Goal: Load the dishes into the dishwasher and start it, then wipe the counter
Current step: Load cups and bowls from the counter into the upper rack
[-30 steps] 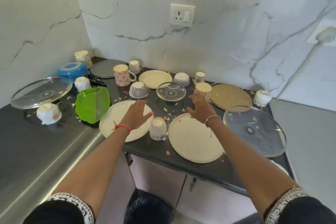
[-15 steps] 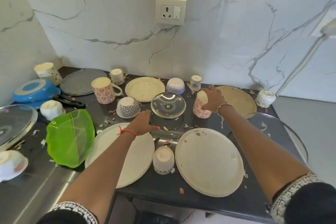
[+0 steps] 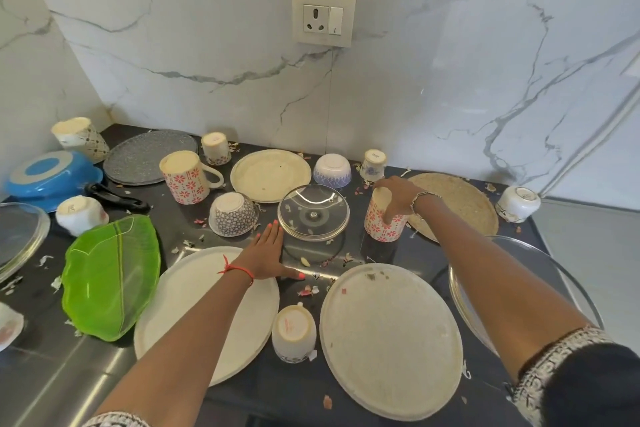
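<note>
Flowered cup (image 3: 380, 227): rigid, breakable, probably slick; clasped round its wall by right grip (image 3: 398, 196); left grip (image 3: 268, 258) flat, wide.

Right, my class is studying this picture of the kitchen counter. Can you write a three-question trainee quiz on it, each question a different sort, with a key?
1. True or false: the right hand grips the red-flowered cup.
2. The green leaf-shaped plate lies: A) on the counter at the person's left; B) on the counter at the person's right; C) held in the air.
3. Which hand lies open, fingers straight, beside the small glass lid?

Key: 1 true; 2 A; 3 the left hand.
</note>
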`<state>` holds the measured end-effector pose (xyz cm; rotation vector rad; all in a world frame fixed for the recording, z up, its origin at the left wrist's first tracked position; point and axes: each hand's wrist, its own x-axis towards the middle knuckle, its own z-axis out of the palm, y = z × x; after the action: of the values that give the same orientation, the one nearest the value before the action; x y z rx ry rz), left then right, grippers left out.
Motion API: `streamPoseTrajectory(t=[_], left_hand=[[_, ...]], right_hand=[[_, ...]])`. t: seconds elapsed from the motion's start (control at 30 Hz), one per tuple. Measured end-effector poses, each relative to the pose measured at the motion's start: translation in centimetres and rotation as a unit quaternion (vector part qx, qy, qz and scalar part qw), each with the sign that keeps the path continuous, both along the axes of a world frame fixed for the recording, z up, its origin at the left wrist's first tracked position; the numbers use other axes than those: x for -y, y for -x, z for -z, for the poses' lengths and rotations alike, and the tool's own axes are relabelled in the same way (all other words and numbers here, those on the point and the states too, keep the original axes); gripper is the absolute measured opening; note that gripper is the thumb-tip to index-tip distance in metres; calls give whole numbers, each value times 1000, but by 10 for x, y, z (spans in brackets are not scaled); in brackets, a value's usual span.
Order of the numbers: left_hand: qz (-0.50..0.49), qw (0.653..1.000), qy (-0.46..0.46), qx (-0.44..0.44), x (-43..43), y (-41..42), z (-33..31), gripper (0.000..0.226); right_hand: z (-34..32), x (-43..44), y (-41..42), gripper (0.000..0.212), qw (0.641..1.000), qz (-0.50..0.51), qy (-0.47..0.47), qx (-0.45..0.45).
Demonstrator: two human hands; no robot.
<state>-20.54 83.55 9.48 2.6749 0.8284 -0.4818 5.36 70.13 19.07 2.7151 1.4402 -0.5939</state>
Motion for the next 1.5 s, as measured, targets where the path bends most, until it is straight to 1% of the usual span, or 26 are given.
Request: streamPoseTrajectory(t=[0.3,0.5,0.67,0.77,0.93,1.1,1.2,1.3,1.4,1.5], left_hand=[[-46,999,10,9,5,3,-15,119],[-113,992,-32,38,16,16,-35,112],[-154,983,-63,72,43,30,-45,109],[-145,980,-85,106,65,38,-50,104],[-125,970,-108,177,111,53,-61,94],[-104,958,-119,237,171,72,-66,83],[-81,961,-106,242,213,89,-63,82],[-69,960,-104,251,256,108,-56,81],[-52,962,-101,247,297,130,-47,79],[-40,971,-71,226,335,147,-37,82]], right_hand=[[-8,10,1,87,999,8,-39,-25],[-25,20,7,83,997,-4,-67,-29],[-33,39,24,83,996,-31,-82,-19],[-37,54,40,82,994,-37,-96,-22],[-48,93,75,76,992,-33,-122,-5],[-57,151,122,75,989,-28,-142,5],[-58,197,155,74,991,-22,-133,17],[-54,244,185,75,993,-16,-113,-4],[-48,289,211,77,996,-14,-83,-5],[-36,328,231,80,998,-7,-66,0]])
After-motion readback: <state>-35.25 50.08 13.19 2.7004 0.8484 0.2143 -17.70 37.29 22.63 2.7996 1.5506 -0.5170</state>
